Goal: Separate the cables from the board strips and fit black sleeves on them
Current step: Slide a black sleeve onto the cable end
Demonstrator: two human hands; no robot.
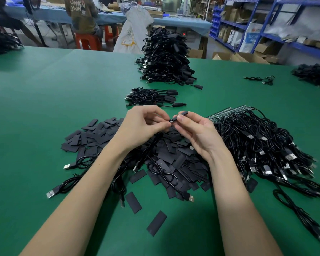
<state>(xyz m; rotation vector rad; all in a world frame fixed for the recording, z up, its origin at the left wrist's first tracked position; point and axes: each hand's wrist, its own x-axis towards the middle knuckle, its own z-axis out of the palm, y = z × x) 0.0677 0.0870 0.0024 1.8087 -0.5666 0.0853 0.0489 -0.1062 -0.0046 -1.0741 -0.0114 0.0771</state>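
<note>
Head view. A black sleeve (181, 115) is held above the middle of the green worktop (44, 108), pinched between thumb and forefinger of the right hand (198, 133). The left hand (144, 124) pinches the end of a cable (156, 139) at the sleeve's near mouth; the cable trails down between the wrists. The step in hand appears to be sleeve fitting: a small board end seems to be partly entered, though the joint is too small to tell how far. The next move likely calls for sliding the sleeve fully over the end while the left hand steadies the cable. Beneath the hands lies a heap of loose sleeves (164, 163), with several loose cables (67, 183) toward the near left edge. Beside it, toward the right edge, lies a bundle of cables on board strips (257, 141). Toward the far edge sit a small batch (151, 97) and a tall stack of finished cables (164, 56).
</note>
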